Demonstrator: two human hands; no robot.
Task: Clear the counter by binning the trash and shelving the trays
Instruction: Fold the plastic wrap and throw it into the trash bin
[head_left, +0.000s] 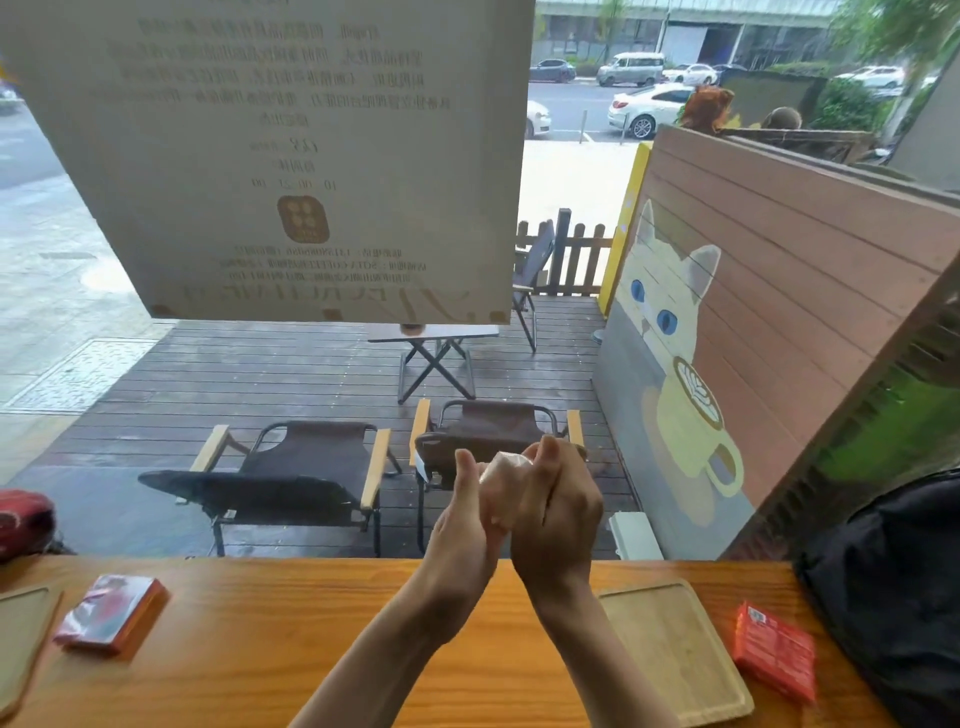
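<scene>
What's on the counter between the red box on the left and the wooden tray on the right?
In the head view, the counter between the red box and the wooden tray is bare; only the person's forearms cross above it.

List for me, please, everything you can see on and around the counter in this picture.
counter: one, orange wood, across the bottom.
tray: two, pale wood; one right of the arms, one cut off at the left edge.
packet: one, red, right of the right tray.
box: one, red and orange, wrapped in clear film, beside the left tray.
bag: one, black, far right.
wrapper: one, pale and crumpled, between the hands.
poster: one, cream, on the window.
chairs: two, dark, on the deck outside.
left hand: pressed on the wrapper.
right hand: closed on the wrapper.
</scene>
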